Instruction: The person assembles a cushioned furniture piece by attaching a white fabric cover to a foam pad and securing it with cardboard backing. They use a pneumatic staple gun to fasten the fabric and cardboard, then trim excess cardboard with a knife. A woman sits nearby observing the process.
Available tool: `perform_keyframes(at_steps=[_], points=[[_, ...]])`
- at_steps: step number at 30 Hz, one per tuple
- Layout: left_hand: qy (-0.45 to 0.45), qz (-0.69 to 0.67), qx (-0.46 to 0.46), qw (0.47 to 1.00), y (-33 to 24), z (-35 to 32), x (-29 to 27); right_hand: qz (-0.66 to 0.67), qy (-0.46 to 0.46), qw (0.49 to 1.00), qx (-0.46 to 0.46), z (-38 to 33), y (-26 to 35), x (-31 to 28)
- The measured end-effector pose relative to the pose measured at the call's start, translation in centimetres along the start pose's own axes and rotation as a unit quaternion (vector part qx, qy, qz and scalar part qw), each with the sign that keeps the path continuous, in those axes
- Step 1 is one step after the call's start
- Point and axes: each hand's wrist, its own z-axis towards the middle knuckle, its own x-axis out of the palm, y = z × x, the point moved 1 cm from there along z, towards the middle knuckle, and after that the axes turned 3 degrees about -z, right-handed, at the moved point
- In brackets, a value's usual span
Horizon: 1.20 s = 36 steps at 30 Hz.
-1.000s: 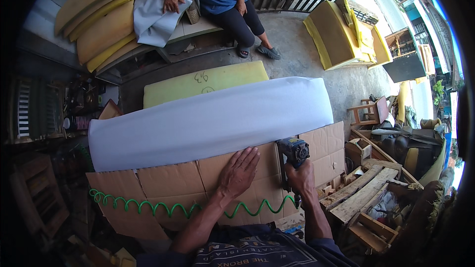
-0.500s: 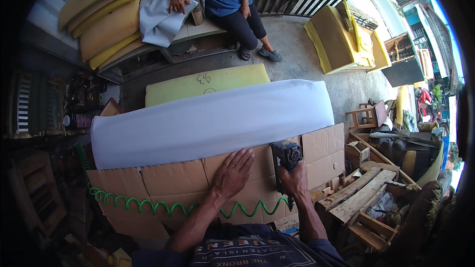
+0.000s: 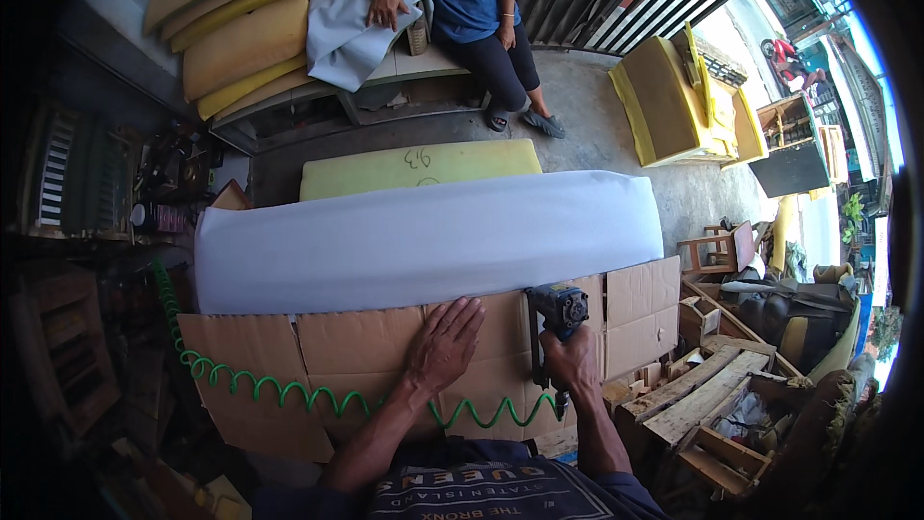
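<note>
A long white fabric-covered panel (image 3: pixel 423 236) lies across the work surface, with brown cardboard sheets (image 3: pixel 356 351) along its near edge. My left hand (image 3: pixel 445 345) rests flat on the cardboard, fingers spread, just below the white edge. My right hand (image 3: pixel 575 361) grips a blue and black pneumatic staple gun (image 3: pixel 555 313) whose nose meets the seam between cardboard and white fabric. A green coiled air hose (image 3: pixel 289 390) runs from the gun across the cardboard toward the left.
A yellow foam slab (image 3: pixel 419 166) lies behind the panel. A seated person (image 3: pixel 472 0) holds grey fabric (image 3: pixel 351 24) on a bench beside stacked yellow cushions (image 3: pixel 241 29). Wood scraps (image 3: pixel 703 404) pile at right; a yellow foam seat frame (image 3: pixel 674 96) stands far right.
My right hand and the staple gun have shifted slightly along the cardboard edge. My left hand stays pressed flat beside it.
</note>
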Motion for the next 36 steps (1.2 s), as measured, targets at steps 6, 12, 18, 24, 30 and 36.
perform_keyframes(at_steps=[6,12,18,24,30,36], points=[[-0.021,0.012,-0.033,0.999,1.4,-2.5,-1.6,-0.035,0.01,0.999,0.016,-0.7,0.9,1.2],[-0.006,0.033,-0.043,0.999,2.8,-4.0,-3.2,0.012,0.002,1.0,-0.017,-1.5,2.2,2.2],[0.01,0.069,-0.055,0.996,3.7,-5.0,-4.1,-0.024,0.016,0.999,0.033,-2.4,3.4,3.5],[0.01,0.062,-0.046,0.997,4.3,-5.3,-4.0,0.007,-0.001,0.999,-0.033,-2.9,3.7,4.5],[0.059,0.061,-0.011,0.996,5.7,-5.4,-4.8,-0.002,0.017,1.0,0.016,-3.6,4.7,5.5],[0.041,0.068,0.092,0.993,8.1,-4.9,-5.6,0.026,0.013,1.0,0.004,-4.4,5.4,5.9]])
